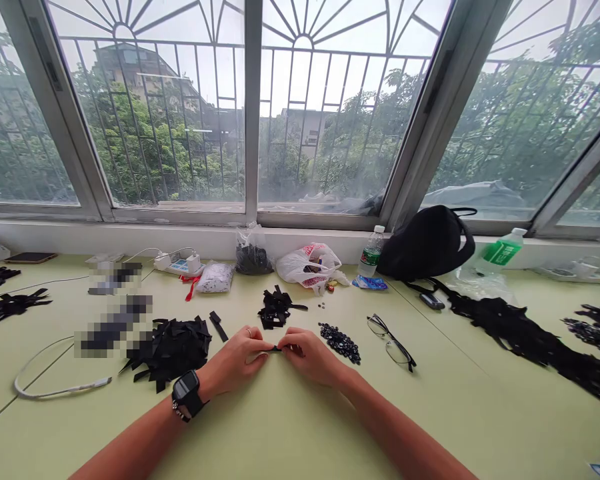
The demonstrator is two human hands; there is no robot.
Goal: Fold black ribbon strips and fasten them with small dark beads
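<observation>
Between my fingertips, in the middle of the table, is a short black strip [276, 349], mostly covered by the fingers. My left hand [240, 357], with a ring and a wristwatch, pinches its left end. The right end is pinched by my right hand [307, 353]. A heap of black fabric strips [177, 350] lies left of my left hand, with one loose strip [219, 327] beside it. Just beyond my hands sits a smaller pile of black strips [276, 308]. Small black rings or washers [340, 342] are heaped right of my right hand.
Eyeglasses [393, 343] lie right of the rings. A white cable [65, 393] curls at the left. Along the window stand plastic bags [307, 263], a bottle [371, 253] and a black bag [425, 243]. More black strips [520, 333] spread across the right side.
</observation>
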